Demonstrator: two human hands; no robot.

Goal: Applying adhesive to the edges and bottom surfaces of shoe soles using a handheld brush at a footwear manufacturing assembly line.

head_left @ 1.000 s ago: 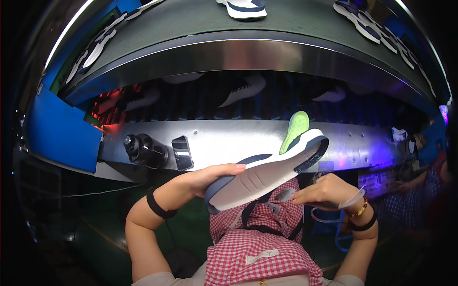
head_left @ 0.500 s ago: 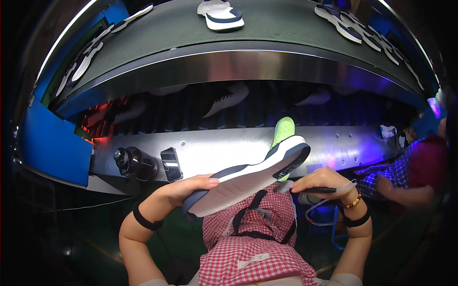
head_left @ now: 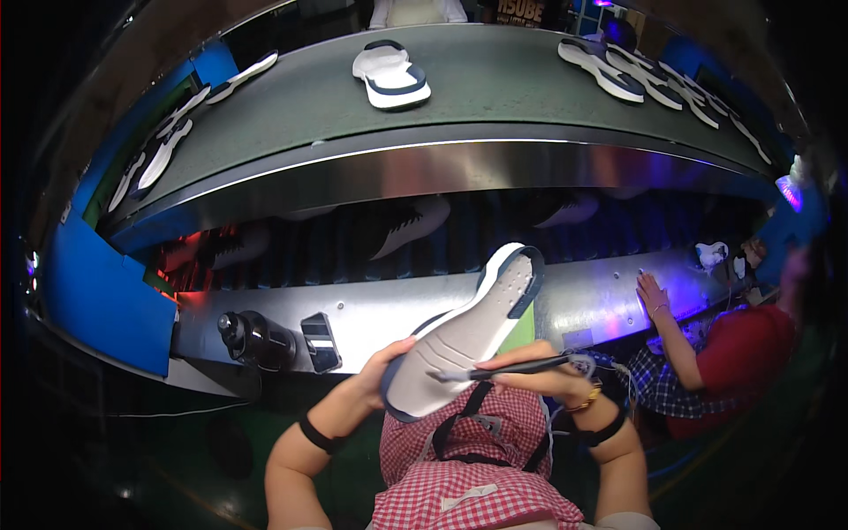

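Observation:
A white and navy shoe sole (head_left: 477, 320) is tilted in front of me, its grey inner face with curved grooves and small holes toward me. My left hand (head_left: 382, 371) grips its navy-rimmed lower end, thumb on the edge. My right hand (head_left: 549, 378) is closed around the dark handle of a brush (head_left: 521, 366), from which a clear tube seems to run. The pale brush tip lies over the grey face near the grooves; whether it touches cannot be told. Behind the sole, a light green piece (head_left: 523, 329) shows in part on the metal bench.
A dark bottle (head_left: 256, 341) and a phone (head_left: 320, 342) stand on the metal bench (head_left: 371, 309) at left. Beyond, a green conveyor belt (head_left: 477, 79) carries several soles. Shoe uppers (head_left: 415, 225) lie on a dark lower shelf. A co-worker (head_left: 738, 362) in red works close at right.
The sole has turned so its inner face shows more. My right hand has brought the brush left, over that face. The co-worker's hand has come onto the bench.

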